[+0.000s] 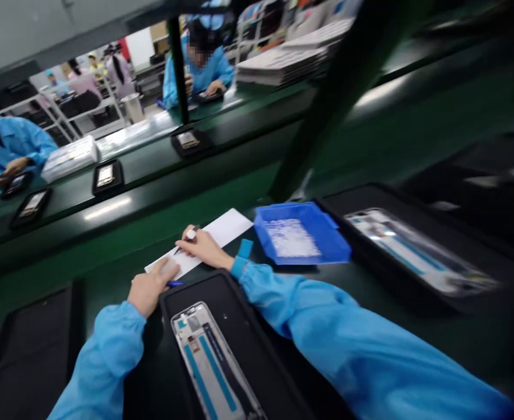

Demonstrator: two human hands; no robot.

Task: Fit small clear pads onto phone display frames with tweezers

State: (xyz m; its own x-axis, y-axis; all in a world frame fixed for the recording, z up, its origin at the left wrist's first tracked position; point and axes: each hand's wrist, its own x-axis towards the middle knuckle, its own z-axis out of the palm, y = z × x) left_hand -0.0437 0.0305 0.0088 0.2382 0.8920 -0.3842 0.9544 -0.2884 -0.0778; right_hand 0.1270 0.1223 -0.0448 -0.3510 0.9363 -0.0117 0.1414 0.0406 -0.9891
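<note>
The dark green tabletop (97,283) carries everything within reach. On it, taking the blue bin (331,245) as the landmark, the front tray (239,326) lies to its left and nearer the wearer, while the right tray (397,204) sits just to its right. Each bears a phone frame, the front one (208,361) and the right one (418,251); their dark beds probably protect the parts. The bin's raised walls seem meant to keep its white slips (294,238) together.

Left of the bin lies a long white strip (228,227), its far end just beside the bin's wall; whether they touch I cannot tell. The right hand (206,248), left of the bin, has its grip clamped on a slim tool (191,234), dark tip angled down to the strip, likely for fine control. The left hand (154,286), farther left of the bin, presses its fingers on the strip's near end, apparently to stop it sliding. A blue stick (175,283) pokes out beside that palm; whether the left grip closes on it I cannot tell.
</note>
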